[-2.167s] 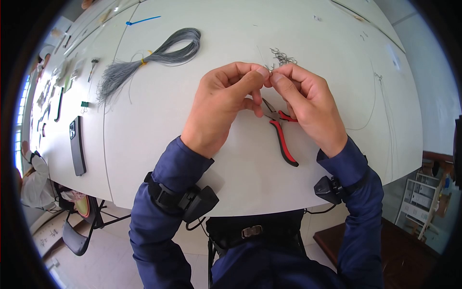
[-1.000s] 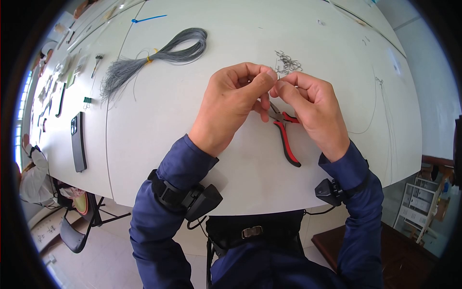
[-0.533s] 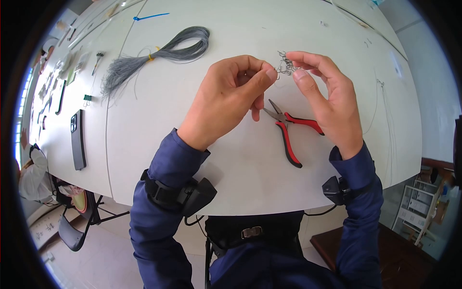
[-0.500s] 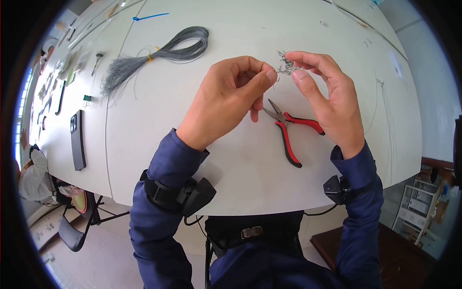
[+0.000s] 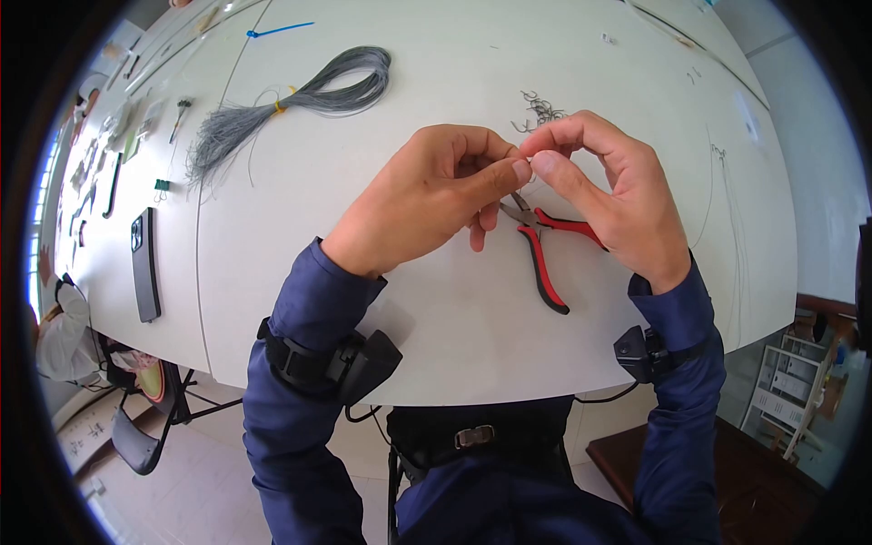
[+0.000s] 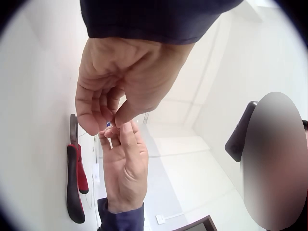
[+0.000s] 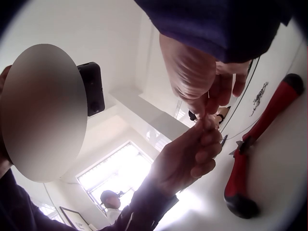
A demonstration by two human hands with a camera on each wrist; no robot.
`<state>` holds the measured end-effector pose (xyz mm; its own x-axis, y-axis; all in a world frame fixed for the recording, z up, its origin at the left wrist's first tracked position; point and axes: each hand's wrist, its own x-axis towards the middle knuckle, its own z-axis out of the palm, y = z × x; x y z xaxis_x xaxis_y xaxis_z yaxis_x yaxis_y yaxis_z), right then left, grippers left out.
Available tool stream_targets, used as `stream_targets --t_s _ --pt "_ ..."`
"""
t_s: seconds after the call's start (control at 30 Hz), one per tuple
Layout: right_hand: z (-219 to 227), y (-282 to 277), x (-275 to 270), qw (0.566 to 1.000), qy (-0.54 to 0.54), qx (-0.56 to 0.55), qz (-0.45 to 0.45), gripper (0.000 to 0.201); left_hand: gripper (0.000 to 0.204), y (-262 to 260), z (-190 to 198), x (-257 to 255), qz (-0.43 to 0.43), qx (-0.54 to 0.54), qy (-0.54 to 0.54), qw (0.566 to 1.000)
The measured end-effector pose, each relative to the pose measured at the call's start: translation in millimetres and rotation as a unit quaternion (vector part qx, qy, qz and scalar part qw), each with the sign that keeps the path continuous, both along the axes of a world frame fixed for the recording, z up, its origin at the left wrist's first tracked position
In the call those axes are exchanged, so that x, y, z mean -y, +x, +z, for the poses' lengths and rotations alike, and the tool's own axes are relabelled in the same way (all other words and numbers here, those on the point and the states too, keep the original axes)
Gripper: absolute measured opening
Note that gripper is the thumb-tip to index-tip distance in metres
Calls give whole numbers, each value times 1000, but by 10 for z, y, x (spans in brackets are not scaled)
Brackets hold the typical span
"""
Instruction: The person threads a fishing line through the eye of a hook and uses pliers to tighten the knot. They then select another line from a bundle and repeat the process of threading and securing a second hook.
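My left hand [image 5: 436, 195] pinches a small fishhook between thumb and forefinger; the fingertips hide most of it now. Thumb and forefinger of my right hand [image 5: 618, 195] meet right at the left fingertips, pinching a thin line [image 7: 208, 94] that shows as a pale strand in the right wrist view. Both hands are raised over the white table. Below them lie pliers [image 5: 543, 272] with red and black handles, their tips partly covered by the hands. Just beyond the fingers is a small heap of dark fishhooks [image 5: 543, 109].
A grey bundle of line [image 5: 318, 102], bound with a yellow tie, lies at the back left. A blue cable tie [image 5: 282, 30] is beyond it. A black phone [image 5: 145, 263] and a green binder clip [image 5: 162, 187] lie left. Hooks with long lines [image 5: 718, 151] stretch along the right side.
Half a second ago my right hand was apart, thumb and forefinger spread beside the hook heap. It has come back to the left fingertips and closed there. Both hands are slightly nearer the body.
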<state>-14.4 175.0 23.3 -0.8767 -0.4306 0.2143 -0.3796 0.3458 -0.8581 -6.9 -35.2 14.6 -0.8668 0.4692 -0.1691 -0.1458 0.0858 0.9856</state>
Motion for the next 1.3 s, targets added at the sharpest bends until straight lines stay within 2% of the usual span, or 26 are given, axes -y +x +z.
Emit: stream_targets --t_s 0.13,0.23,0.33,0.63,0.73,0.83,0.93,0.97,1.07,1.17,1.23,1.3 --pt "8 8 -1 1000 12 15 0 13 36 -7 22 20 -12 16 -4 1000" --pt "-16 -1 -6 1000 18 -13 -2 14 34 -11 -21 17 3 -1 20 1000" --pt "-44 -15 -14 1000 -6 -18 -2 17 32 -13 -25 13 36 -15 46 998" --pt "-35 0 2 1000 -17 -5 -8 18 24 -2 -62 -19 37 19 71 997" --pt "-124 -40 8 998 -55 -27 -19 21 22 6 -54 -24 46 8 72 996" --pt "42 35 -2 988 -43 139 -58 24 21 7 -17 -15 62 16 94 994" --pt "180 78 -3 970 135 203 8 26 21 3 -14 -14 82 -18 128 988" --pt "185 62 -4 976 105 192 -2 25 20 8 6 -16 83 -23 128 988" --pt "68 66 -42 983 16 178 -33 22 18 31 15 -3 58 -30 222 973" --pt "163 -23 -234 984 -129 118 -38 20 15 95 63 162 21 -16 225 974" --pt "247 -24 -411 947 -277 152 -48 26 13 142 72 311 33 -4 228 973" --pt "311 13 -514 921 -356 145 -59 27 13 205 109 463 59 6 226 972"
